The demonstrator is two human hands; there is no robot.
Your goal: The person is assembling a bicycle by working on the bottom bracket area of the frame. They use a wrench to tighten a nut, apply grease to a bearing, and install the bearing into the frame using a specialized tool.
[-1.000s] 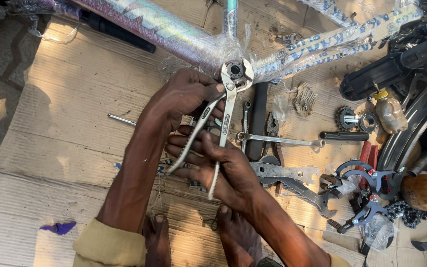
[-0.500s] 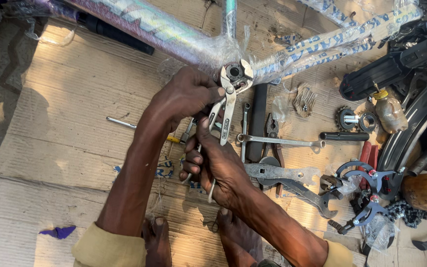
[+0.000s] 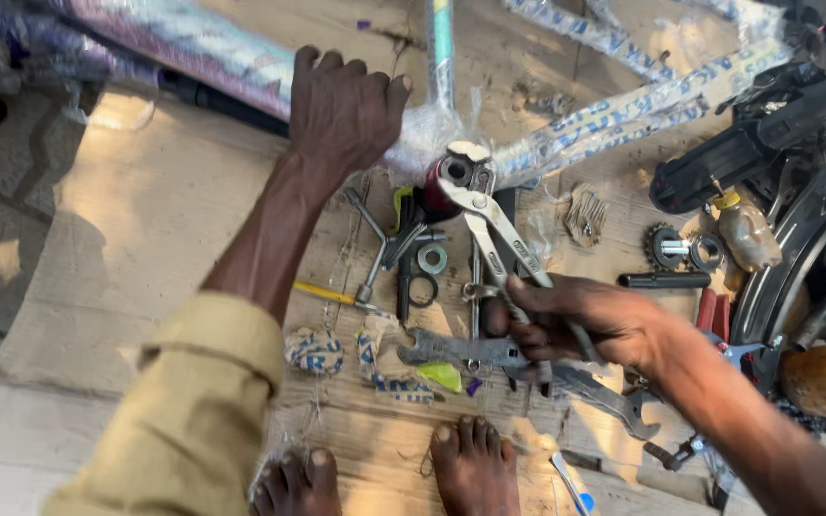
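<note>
Right hand (image 3: pixel 576 325) grips pliers (image 3: pixel 489 215) handles, jaws on the bottom bracket (image 3: pixel 453 172); left hand (image 3: pixel 346 110) presses flat, fingers spread, on wrapped bike frame (image 3: pixel 193 48) (cardboard (image 3: pixel 126 239) underneath).

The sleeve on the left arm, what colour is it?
Khaki yellow sleeve, seen in the head view.

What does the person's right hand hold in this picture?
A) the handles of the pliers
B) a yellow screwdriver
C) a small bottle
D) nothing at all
A: the right hand is closed around the handles of the pliers, whose head sits at the joint of the wrapped bicycle frame, while the left hand presses on the frame.
</note>
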